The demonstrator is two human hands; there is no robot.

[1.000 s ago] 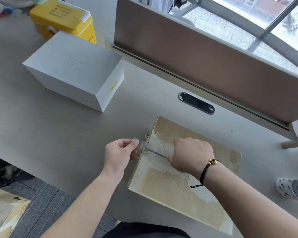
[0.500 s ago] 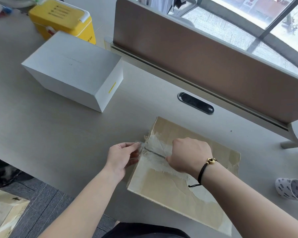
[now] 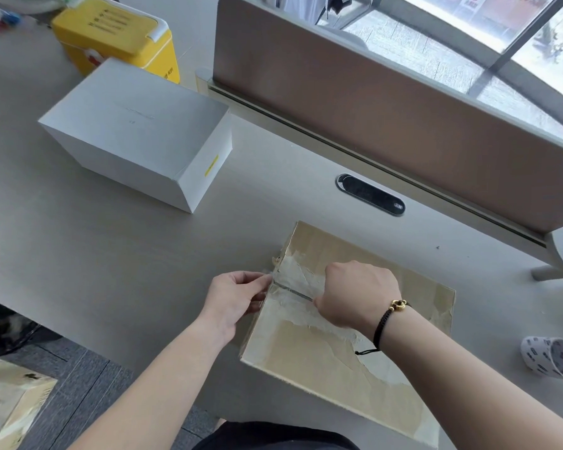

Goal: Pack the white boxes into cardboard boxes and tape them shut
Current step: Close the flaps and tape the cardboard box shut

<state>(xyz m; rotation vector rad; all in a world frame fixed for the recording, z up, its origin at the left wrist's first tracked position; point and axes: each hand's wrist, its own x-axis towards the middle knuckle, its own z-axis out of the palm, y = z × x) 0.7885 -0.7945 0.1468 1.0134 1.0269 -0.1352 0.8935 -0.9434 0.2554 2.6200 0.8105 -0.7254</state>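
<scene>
The job looks like it has only just begun. One cardboard box (image 3: 345, 332) lies on the desk (image 3: 111, 271) at about 5 o'clock, close to the person, with its top flaps down and a seam running across the middle. Old, torn tape (image 3: 293, 280) covers that seam. The left hand (image 3: 233, 302) sits at the left edge of the cardboard box and pinches something thin and see-through there between thumb and fingers; it looks like the end of a strip of tape. The right hand (image 3: 359, 292) is curled into a fist on top of the seam, and I cannot tell what it holds, if anything. One white box (image 3: 137, 131) stands at about 10 o'clock, well apart from the cardboard box, so it is not packed yet. That step is still to do, I think, and so is taping the box shut. I count two hands, one white box, one cardboard box on the desk, and one more brown box (image 3: 10, 407) on the floor at 8 o'clock. There is one roll of printed tape (image 3: 551, 357) at 4 o'clock and one yellow case (image 3: 117, 37) at 11 o'clock.
</scene>
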